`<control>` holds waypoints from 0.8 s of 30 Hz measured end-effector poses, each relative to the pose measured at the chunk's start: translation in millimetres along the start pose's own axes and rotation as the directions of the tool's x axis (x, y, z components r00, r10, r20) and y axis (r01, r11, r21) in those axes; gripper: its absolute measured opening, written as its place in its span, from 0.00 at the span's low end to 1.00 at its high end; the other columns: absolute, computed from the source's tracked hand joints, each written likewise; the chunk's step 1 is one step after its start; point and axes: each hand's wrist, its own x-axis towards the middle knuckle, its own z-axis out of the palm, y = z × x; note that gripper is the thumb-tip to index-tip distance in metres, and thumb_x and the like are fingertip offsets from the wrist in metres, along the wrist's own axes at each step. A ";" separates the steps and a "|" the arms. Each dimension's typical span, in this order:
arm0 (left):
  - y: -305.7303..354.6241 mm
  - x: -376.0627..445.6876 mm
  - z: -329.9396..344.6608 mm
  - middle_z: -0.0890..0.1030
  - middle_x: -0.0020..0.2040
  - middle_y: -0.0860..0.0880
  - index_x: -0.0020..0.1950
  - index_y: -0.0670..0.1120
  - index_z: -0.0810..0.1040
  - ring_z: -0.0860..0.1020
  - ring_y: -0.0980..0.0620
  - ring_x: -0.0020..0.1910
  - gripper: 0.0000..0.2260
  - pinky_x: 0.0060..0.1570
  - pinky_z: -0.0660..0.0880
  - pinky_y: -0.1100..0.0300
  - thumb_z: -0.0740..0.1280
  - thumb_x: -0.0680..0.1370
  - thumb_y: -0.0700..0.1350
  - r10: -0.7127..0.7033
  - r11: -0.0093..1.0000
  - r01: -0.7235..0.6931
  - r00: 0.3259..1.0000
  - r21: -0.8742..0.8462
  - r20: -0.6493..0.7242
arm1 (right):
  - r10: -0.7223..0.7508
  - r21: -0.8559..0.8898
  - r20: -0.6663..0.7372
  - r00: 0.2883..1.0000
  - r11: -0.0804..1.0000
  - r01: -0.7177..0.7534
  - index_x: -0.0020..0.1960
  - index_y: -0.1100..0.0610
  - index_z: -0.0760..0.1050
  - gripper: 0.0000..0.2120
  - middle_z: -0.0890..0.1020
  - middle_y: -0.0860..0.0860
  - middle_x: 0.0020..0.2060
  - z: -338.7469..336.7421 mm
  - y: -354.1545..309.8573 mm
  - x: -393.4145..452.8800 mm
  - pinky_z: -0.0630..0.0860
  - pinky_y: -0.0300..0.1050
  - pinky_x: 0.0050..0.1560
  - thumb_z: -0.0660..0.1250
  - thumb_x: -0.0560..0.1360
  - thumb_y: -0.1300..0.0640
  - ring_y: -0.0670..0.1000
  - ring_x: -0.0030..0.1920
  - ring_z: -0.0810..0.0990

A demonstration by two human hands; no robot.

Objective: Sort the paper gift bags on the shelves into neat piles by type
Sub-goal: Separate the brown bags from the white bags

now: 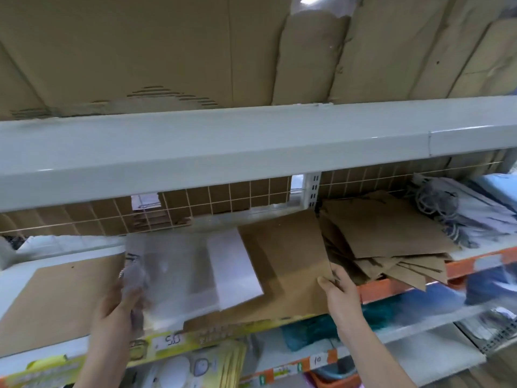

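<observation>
Left hand grips white bags; right hand pinches brown bag. Brown heap at 3 o'clock remains unsorted.

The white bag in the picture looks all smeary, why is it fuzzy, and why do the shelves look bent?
In the head view, the white bag gripped by the left hand is smeared by motion blur. The brown bag at the right hand looks sharper. The shelf edge bows because the lens is wide-angle, and there is glare at the top on plastic wrap.

Brown paper bags, a white bag — orange shelf edge.
</observation>
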 end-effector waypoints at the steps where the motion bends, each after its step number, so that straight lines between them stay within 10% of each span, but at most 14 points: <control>1: 0.6 1.9 6.5 0.78 0.25 0.56 0.49 0.48 0.77 0.69 0.62 0.19 0.07 0.19 0.62 0.73 0.63 0.79 0.37 -0.003 1.000 0.003 1.000 -0.004 0.009 | 0.000 0.000 -0.009 1.000 1.000 0.000 0.52 0.47 0.76 0.12 0.81 0.47 0.49 -5.3 -0.3 3.9 0.70 0.39 0.41 0.62 0.79 0.64 0.46 0.48 0.78; 24: -8.0 -1.9 184.2 0.77 0.22 0.50 0.45 0.52 0.75 0.68 0.57 0.13 0.13 0.16 0.64 0.72 0.59 0.80 0.35 0.033 0.999 -0.030 0.981 -0.022 0.189 | 0.051 0.083 -0.190 0.980 0.996 -0.036 0.59 0.45 0.73 0.14 0.78 0.46 0.53 -137.8 -14.2 98.2 0.75 0.49 0.55 0.63 0.78 0.62 0.50 0.53 0.76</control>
